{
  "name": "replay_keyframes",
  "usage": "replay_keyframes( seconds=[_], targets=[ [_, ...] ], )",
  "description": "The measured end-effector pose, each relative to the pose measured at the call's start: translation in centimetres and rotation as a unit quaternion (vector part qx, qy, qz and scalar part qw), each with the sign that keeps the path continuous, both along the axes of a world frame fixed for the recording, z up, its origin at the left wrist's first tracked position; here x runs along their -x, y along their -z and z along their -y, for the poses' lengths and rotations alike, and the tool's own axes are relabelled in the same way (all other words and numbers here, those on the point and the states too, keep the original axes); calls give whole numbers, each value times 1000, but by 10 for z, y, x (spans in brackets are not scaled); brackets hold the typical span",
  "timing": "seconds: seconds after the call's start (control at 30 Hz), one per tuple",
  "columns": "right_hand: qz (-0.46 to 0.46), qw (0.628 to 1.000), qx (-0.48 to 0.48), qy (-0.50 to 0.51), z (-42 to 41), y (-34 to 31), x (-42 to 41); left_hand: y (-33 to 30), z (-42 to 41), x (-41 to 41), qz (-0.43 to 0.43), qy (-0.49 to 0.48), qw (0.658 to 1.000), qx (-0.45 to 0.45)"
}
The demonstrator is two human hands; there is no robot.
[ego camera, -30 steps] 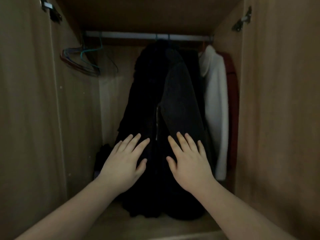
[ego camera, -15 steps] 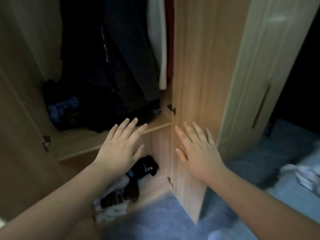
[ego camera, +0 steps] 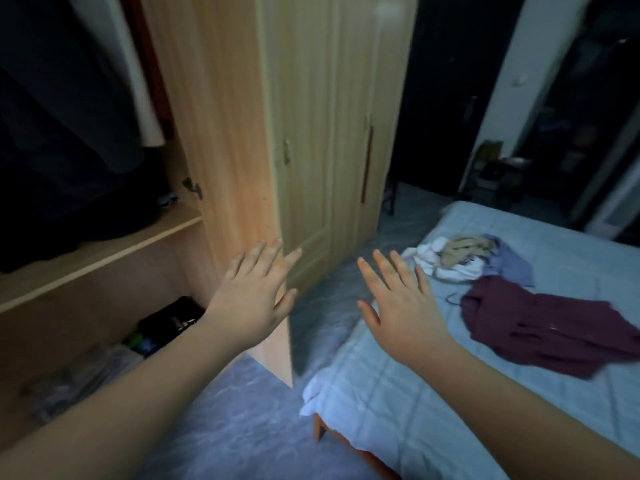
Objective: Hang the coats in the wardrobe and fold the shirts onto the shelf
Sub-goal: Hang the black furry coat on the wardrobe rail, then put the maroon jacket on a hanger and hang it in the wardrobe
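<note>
Shirts: I judge the maroon garment (ego camera: pixel 547 327) and the small mixed heap (ego camera: pixel 474 259) on the bed (ego camera: pixel 398 386) are what I fetch next; neither is folded yet.
Right hand (ego camera: pixel 403 304): flat, fingers spread, holding nothing, over the bed's near left part.
Left hand (ego camera: pixel 254 297): also spread and empty, in front of the wardrobe door (ego camera: pixel 239 168) edge.
Key relation: the maroon garment lies right of the right hand and slightly farther, its long axis running left to right across the bed. The right hand is clearly nearer; the left is well apart.
Heap: just beyond the right fingertips, whites, beige and lilac tangled.
Shelf (ego camera: pixel 104 251): left, inside the wardrobe, beneath the hanging dark coats (ego camera: pixel 62 116).
Next move: I'd reach right.
</note>
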State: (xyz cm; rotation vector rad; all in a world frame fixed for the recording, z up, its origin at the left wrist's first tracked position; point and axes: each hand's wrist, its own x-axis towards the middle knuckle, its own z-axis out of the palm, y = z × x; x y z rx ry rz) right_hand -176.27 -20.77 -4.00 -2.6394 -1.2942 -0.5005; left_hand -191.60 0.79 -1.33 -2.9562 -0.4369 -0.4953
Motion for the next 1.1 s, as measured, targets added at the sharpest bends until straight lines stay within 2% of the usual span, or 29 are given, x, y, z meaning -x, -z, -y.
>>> replay_keyframes(
  seconds=[0.27, 0.43, 0.57, 0.73, 0.93, 1.1],
  targets=[
    [-28, 990, 9, 136, 182, 21, -110, 9, 146, -192, 8, 151, 988, 14],
    [-42, 975, 37, 217, 304, 42, -184, 45, 241, -306, 1, 211, 977, 38],
    [-69, 962, 63, 257, 363, 68, -230, 84, 286, -363, -23, 227, 971, 71],
    [-116, 959, 71, 248, 360, 96, -284, 127, 284, -417, -79, 228, 967, 77],
    [-184, 947, 82, 250, 301, 159, -349, 188, 245, -494, -137, 222, 959, 108],
    [-243, 930, 111, 254, 257, 216, -398, 251, 212, -564, -166, 200, 950, 174]
  ],
)
